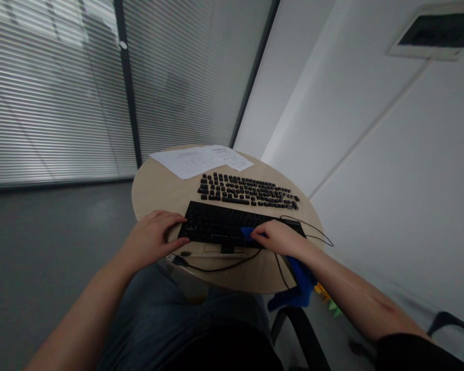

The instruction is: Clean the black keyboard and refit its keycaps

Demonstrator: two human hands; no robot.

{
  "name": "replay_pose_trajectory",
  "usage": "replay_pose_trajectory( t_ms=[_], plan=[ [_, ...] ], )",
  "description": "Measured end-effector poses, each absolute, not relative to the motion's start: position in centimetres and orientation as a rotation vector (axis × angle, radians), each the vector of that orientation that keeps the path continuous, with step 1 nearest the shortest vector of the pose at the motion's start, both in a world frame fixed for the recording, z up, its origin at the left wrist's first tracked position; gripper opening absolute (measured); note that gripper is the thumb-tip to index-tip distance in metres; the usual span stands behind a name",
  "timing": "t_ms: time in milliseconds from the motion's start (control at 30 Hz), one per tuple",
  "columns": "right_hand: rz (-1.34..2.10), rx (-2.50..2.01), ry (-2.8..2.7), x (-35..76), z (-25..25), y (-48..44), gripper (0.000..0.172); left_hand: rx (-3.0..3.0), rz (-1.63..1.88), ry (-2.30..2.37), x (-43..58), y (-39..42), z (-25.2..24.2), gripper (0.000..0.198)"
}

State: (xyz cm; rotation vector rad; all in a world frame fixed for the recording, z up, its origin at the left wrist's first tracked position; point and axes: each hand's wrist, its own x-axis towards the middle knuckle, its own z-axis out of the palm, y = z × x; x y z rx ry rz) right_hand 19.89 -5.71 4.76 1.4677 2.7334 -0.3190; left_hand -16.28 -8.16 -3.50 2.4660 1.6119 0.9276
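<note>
A black keyboard base (220, 222) with its keycaps off lies on the round wooden table. My left hand (150, 237) grips its left end, with the thumb at the near corner and the fingers at the far side. My right hand (280, 236) is closed in a pinch on a blue cloth (247, 233), whose tip touches the right half of the keyboard. More blue cloth (299, 286) hangs over the table's edge below my right forearm. Beyond the base, the loose black keycaps (239, 188) lie in rows in keyboard order.
Printed sheets (193, 161) lie on the far side of the table (149, 190). A black cable (224, 269) and a slim pale tool (212, 254) are at the near edge. A chair armrest (307, 337) stands below right; a white wall (355, 113) rises at the right.
</note>
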Motion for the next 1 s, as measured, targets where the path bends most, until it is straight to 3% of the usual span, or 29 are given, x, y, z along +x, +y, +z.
replay_pose_trajectory(
  t_ms=[167,333,533,700,900,1000],
  plan=[
    [-0.345,1.503,2.844,20.3,6.5,-6.2,0.02,2.454,0.929,1.61,-16.3,-8.5,-3.5,0.052],
    [-0.349,1.45,2.952,20.3,8.6,-6.8,0.039,2.443,0.95,1.597,-16.2,-8.9,-3.2,0.047],
    [-0.297,1.221,3.022,16.0,10.3,-6.4,0.023,2.443,0.945,1.596,-16.0,-9.3,-3.2,0.047],
    [-0.147,0.926,3.026,10.0,9.4,-5.1,0.024,2.444,0.944,1.599,-16.0,-9.5,-3.3,0.051],
    [-0.326,0.89,3.058,5.1,6.8,-3.5,0.038,2.477,0.93,1.592,-16.0,-9.7,-3.3,0.047],
    [-0.321,0.913,3.059,4.0,5.4,-3.2,0.037,2.477,0.928,1.585,-15.9,-9.7,-3.1,0.043]
  ],
)
